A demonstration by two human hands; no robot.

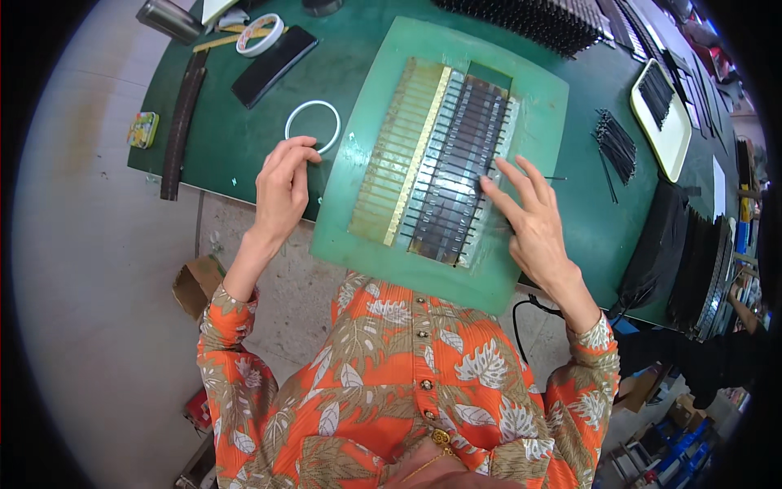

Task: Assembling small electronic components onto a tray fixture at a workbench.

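Note:
A thin white ring (313, 103), like a narrow roll of tape, is at my left hand (281, 189). The bent fingers of that hand close on its lower rim. My right hand (536, 220) rests over the right part of a green board (358, 191), fingers apart, with the index fingertip touching the ends of a row of thin black rods (456, 163). These rods lie side by side across a slotted jig (391, 155) with a pale yellow strip along it. Shiny clear film or tape runs beside the rods' right ends.
A loose bundle of black rods (617, 147) lies right of the board, near a cream tray (676, 143) holding more. Stacked black rods (529, 20) stand behind. At the left are a wider tape roll (261, 35), a black case (274, 67) and a dark curved strip (182, 122).

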